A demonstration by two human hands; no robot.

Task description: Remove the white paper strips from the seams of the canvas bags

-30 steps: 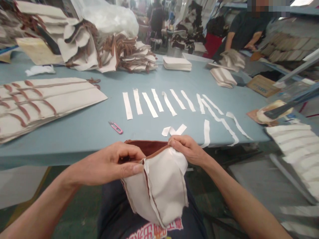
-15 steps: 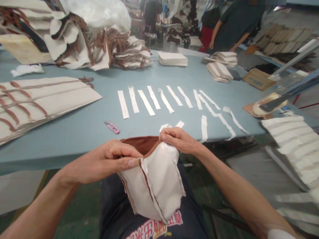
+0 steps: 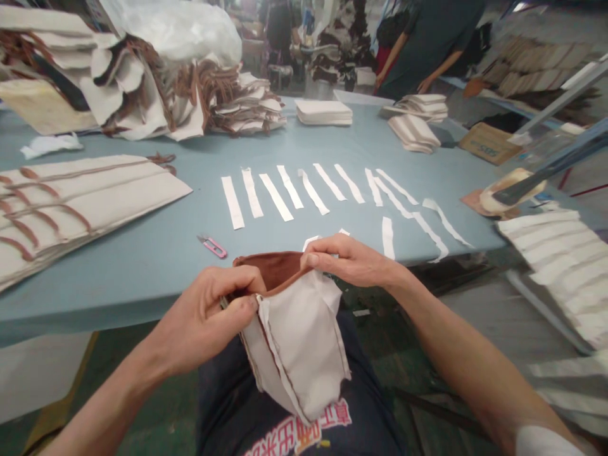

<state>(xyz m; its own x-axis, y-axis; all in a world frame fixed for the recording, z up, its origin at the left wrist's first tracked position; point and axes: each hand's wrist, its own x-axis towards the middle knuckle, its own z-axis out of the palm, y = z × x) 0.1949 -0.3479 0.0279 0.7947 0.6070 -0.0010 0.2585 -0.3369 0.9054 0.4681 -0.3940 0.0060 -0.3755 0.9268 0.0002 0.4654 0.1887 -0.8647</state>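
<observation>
Both hands hold a white fabric pouch point(image 3: 304, 342) by its brown-lined rim, above my lap and just in front of the table edge. My left hand point(image 3: 213, 313) pinches the rim at a seam on the near left side. On the right, my right hand point(image 3: 349, 259) grips the rim with thumb and fingers. Raw brown-edged seams run down the outside of the pouch, and its mouth gapes, showing brown lining inside. Pink thread snips point(image 3: 212, 246) lie on the table beyond my left hand. A white strip point(image 3: 311, 243) is partly hidden behind my right hand.
Several white strips point(image 3: 280, 197) lie in a row on the blue-covered table point(image 3: 190, 209). Stacked white panels with brown straps point(image 3: 90, 202) rest at left. Piled pieces point(image 3: 142, 95) stand behind. A small cardboard box point(image 3: 489, 144) sits at right. A person point(image 3: 427, 50) stands across the table.
My left hand has shifted slightly left along the rim, its fingers more curled, and the pouch has turned a little with its mouth wider. My right hand keeps its hold.
</observation>
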